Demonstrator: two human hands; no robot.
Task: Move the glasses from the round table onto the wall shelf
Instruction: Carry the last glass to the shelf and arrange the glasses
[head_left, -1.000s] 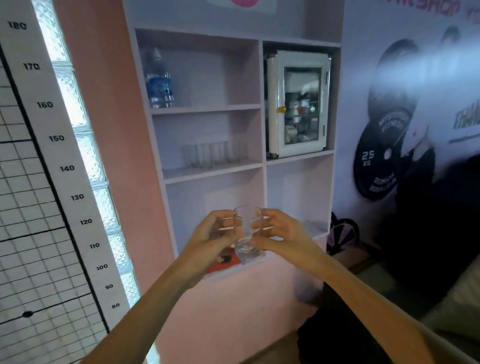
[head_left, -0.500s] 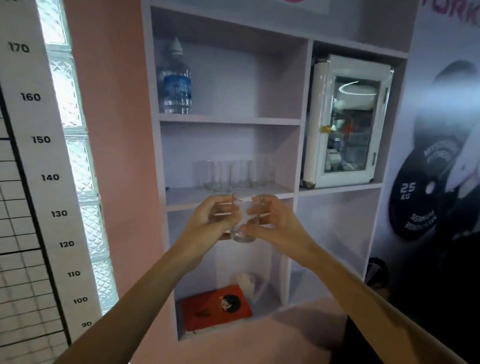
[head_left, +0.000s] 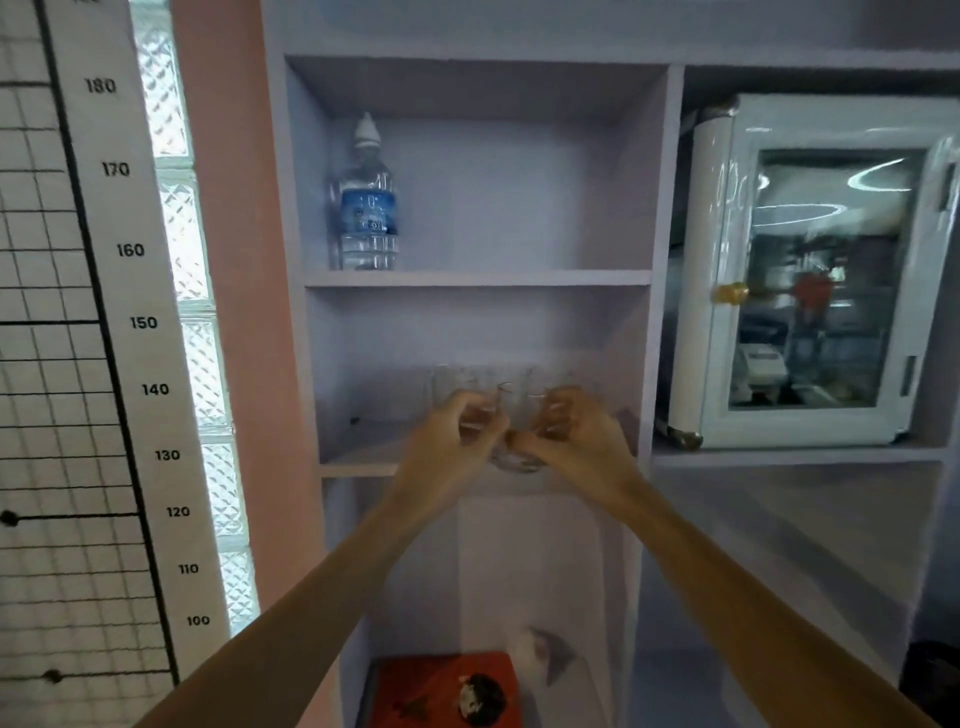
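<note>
A clear drinking glass is gripped from both sides, my left hand on its left and my right hand on its right. It hovers at the front edge of the middle board of the lilac wall shelf. Behind my fingers a row of several more clear glasses stands on that same board, partly hidden by my hands. The round table is out of sight.
A water bottle stands on the board above. A small white glass-door fridge fills the right compartment. An orange book lies in the bottom compartment. A height chart and glass-block window are on the left.
I have stepped closer to the shelf. Both hands have lifted the glass from below the middle board up to its front edge.
</note>
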